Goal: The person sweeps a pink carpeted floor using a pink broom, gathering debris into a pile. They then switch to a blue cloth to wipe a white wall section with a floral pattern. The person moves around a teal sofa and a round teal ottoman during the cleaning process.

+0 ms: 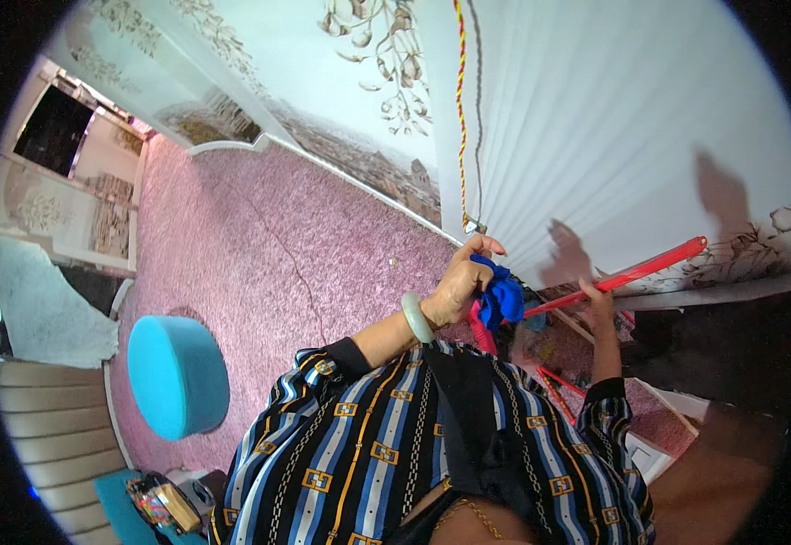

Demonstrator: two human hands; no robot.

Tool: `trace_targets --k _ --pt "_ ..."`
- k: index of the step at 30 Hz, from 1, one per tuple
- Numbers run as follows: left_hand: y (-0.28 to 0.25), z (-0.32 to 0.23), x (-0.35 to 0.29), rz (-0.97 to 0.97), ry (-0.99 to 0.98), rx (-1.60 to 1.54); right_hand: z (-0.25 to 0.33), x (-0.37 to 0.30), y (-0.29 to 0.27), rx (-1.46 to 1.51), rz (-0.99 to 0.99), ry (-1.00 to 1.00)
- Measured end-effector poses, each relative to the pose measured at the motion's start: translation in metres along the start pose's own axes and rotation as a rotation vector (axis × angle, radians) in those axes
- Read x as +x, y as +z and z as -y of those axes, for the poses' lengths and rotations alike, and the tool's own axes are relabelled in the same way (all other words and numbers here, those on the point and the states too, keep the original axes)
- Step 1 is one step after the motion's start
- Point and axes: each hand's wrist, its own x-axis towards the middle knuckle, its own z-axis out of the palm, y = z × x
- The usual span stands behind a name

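My left hand [459,283], with a pale bangle at its wrist, is closed around a bunched bright blue cloth [502,296]. Right beside the cloth, a long red pole [654,263] slants up to the right in front of the wall. My right hand [598,300] is closed around this pole near its middle. The pole's lower end disappears behind the blue cloth. A bright pink piece [482,329] shows just under the cloth; its kind is unclear.
A twisted red and yellow cord [461,109] hangs along the patterned wall [577,118]. Pink carpet [232,227] covers the floor, with a turquoise round pouf [177,377] on the left. At lower right, red bars [559,400] stand near a dark area.
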Motion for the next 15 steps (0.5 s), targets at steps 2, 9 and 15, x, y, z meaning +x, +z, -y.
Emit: trace_targets --k 2,9,15 --pt "0.01 -0.006 -0.002 -0.046 -0.032 -0.013 -0.005 -0.006 -0.008 -0.024 -0.09 0.022" --pt "0.018 -0.005 -0.005 -0.023 -0.018 -0.003 0.009 -0.032 -0.006 -0.253 -0.307 -0.206" --pt "0.042 -0.008 -0.003 0.031 0.006 -0.115 -0.004 -0.02 -0.046 -0.676 -0.403 -0.11"
